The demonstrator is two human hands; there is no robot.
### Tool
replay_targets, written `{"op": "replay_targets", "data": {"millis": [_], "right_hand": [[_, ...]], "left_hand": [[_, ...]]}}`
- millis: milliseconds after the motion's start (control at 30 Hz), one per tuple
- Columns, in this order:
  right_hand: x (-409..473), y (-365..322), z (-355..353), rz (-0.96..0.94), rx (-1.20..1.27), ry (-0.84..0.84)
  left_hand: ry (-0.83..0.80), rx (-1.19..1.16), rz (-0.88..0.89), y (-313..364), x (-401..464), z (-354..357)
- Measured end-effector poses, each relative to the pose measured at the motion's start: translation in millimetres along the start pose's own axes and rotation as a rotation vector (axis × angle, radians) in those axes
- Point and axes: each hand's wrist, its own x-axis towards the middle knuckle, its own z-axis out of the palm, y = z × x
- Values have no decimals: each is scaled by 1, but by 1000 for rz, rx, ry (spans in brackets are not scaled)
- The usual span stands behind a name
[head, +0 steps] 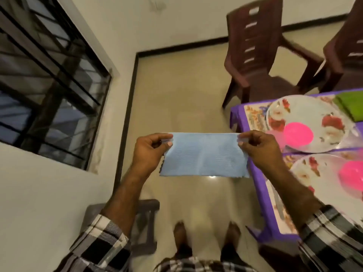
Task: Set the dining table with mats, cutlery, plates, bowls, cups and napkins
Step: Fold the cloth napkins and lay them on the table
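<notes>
A light blue napkin (204, 155) hangs stretched flat in the air over the floor, left of the table. My left hand (152, 152) pinches its upper left corner and my right hand (259, 149) pinches its upper right corner. On the purple table (257, 173) at the right lie floral mats. A floral plate (306, 122) holds a pink bowl (298, 135). A second plate (322, 171) nearer to me holds another pink bowl (352, 174). A green mat (351, 107) lies at the far right edge.
Two dark brown plastic chairs (261, 55) stand beyond the table. A dark stool (143, 222) sits on the tiled floor by my left arm, under a barred window (49, 79) in the white wall. My bare feet show at the bottom.
</notes>
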Motion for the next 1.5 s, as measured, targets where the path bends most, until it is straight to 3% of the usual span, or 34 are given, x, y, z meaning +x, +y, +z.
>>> {"op": "replay_targets", "data": {"millis": [133, 267, 367, 467, 600, 900, 1100, 1267, 1500], "right_hand": [[-15, 33, 21, 81, -124, 6], [-47, 25, 47, -6, -164, -62], [-66, 11, 65, -28, -79, -68], [-74, -6, 84, 15, -9, -115], [-78, -20, 109, 84, 1, -129], [-98, -42, 180, -11, -44, -43], [-118, -52, 196, -118, -59, -157], [-128, -62, 200, -108, -66, -137], [-142, -71, 210, -241, -223, -89]], "left_hand": [[32, 54, -113, -34, -32, 21], [110, 64, -119, -48, -55, 22], [141, 31, -115, -52, -63, 17], [128, -91, -247, -52, -61, 12], [7, -303, -407, -47, -55, 7], [-288, -426, -303, -55, -46, -31], [-370, -458, -269, -58, -48, -61], [-485, -536, -258, -57, -54, -79], [-479, -673, -362, -63, -57, -87]]}}
